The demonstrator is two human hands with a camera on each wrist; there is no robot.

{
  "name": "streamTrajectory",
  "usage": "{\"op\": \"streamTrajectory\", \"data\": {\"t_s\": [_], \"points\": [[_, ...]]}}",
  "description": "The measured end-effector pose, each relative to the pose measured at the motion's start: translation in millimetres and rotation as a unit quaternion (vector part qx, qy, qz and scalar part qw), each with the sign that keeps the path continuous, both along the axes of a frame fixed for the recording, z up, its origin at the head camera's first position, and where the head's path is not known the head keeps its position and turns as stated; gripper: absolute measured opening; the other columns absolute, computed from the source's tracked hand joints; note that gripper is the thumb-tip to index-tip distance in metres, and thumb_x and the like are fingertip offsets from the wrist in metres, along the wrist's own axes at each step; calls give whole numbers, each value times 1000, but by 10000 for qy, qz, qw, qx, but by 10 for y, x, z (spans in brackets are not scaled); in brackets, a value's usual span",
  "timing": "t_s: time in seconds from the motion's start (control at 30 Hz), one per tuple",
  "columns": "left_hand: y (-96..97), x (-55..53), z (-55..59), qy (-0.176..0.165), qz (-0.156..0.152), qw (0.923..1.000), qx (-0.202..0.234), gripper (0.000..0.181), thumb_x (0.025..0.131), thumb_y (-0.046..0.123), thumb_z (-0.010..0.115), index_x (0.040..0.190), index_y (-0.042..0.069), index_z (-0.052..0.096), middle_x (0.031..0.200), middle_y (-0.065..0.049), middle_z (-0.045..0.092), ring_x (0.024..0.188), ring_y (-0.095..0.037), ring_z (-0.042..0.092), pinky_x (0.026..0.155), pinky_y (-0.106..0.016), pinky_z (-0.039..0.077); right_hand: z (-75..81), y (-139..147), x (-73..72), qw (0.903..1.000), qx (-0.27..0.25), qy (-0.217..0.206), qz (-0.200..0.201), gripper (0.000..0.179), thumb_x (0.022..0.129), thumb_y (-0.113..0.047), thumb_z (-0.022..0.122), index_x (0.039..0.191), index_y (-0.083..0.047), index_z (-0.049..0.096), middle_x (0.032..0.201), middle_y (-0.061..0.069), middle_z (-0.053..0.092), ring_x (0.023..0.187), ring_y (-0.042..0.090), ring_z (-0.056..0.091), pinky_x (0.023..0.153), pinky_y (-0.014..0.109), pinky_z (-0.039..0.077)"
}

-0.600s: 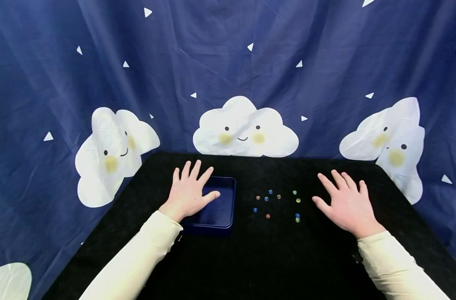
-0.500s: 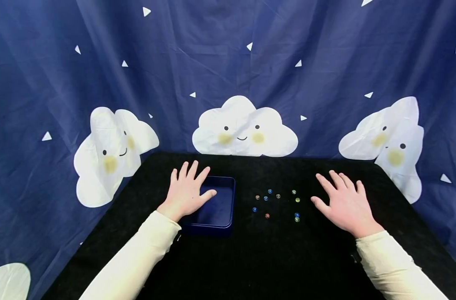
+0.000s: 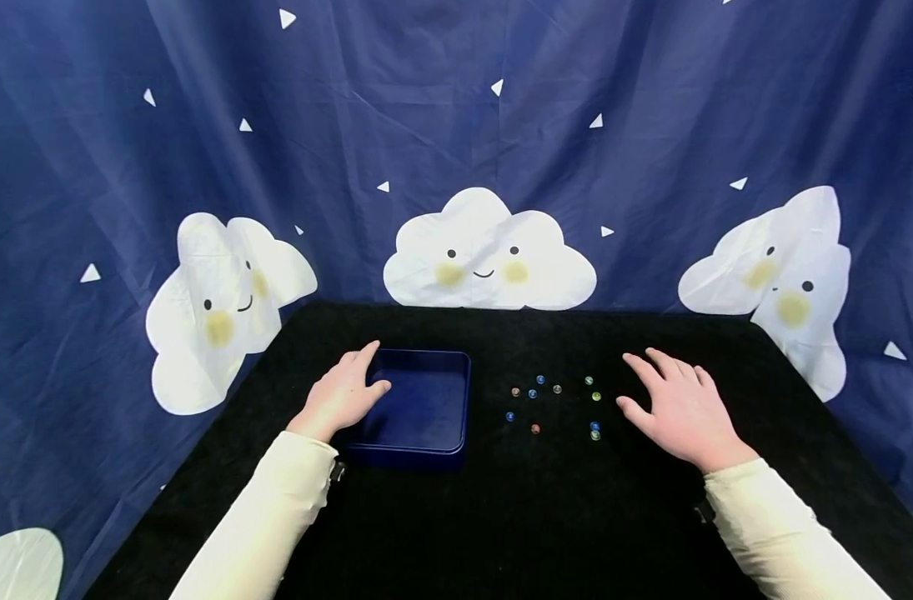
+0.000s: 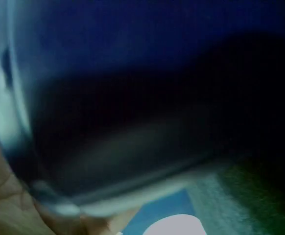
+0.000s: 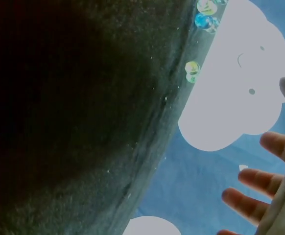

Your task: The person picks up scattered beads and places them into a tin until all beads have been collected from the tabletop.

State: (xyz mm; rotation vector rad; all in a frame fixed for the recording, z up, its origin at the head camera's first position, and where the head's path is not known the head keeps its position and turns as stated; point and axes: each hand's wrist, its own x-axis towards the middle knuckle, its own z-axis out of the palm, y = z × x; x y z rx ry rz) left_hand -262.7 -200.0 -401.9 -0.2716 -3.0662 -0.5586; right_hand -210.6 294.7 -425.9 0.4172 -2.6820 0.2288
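So the thing that matters here is left-right order. We've got the blue box (image 3: 414, 457) sitting right beside our left hand (image 3: 339, 398), then a loose scatter of ten marbles (image 3: 532, 393), then our right hand (image 3: 689, 412) over on the far side. The marbles lie left of the right hand, so box and marbles are the same way from it, and that hand is the nearer one by a good bit; its thumb points straight at the closest few. No long axis to line up with, since marbles are round.

Right hand: fingers apart, holding nothing. Left hand: thumb over the box's left side, index finger reaching to the far left corner, the rest mostly hidden, so we honestly can't tell if it's gripping.

Materials-wise, the marbles look like clear glass with blue, green, yellow and reddish swirls inside; one blue and one greenish sit touching or nearly so. The box is shallow and glossy with rounded corners and a thin shiny rim, maybe a tin. The desk (image 3: 501, 525) wears fuzzy black cloth flecked with lint.
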Motion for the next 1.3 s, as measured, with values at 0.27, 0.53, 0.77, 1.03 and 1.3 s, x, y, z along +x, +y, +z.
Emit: {"op": "streamTrajectory", "data": {"t_s": [0.27,0.53,0.77,1.03,1.3], "points": [[-280,-143,-165,-259,-77,9962,829,56,98,21,60,146,-5,45,120,-19,62,110,-34,59,98,-51,44,-6,-63,-69,9989,-168,-379,209,62,92,-41,68,144,-12,53,136,20,54,117,45,54,88,65,44],[-444,-172,-325,-1407,29,9522,2712,46,103,15,54,145,0,46,99,-16,56,71,-23,53,58,-36,50,12,-153,-135,9884,-434,-1451,136,56,91,-34,70,140,-12,54,110,9,61,91,25,62,70,50,51],[-536,-215,-468,-1956,-7,8955,3997,42,104,12,49,143,1,38,91,-11,44,64,-15,43,50,-26,41,-29,-239,-298,9768,-481,-2088,-13,49,91,-29,71,134,-10,55,83,-1,59,69,17,54,59,39,45],[-579,-204,-528,-2098,-93,8701,4460,46,105,13,49,146,0,33,84,-4,43,59,-10,40,49,-23,38,-88,-339,-460,9681,-208,-2496,-1,33,90,-26,70,116,-9,60,108,17,70,89,29,65,75,52,51],[-565,-206,-576,-2072,-54,8565,4727,45,104,12,49,146,2,34,85,-4,45,62,-10,42,48,-22,39,-116,-374,-543,9680,71,-2504,162,5,92,-17,64,91,-15,60,85,1,64,73,18,58,66,42,49]]}}
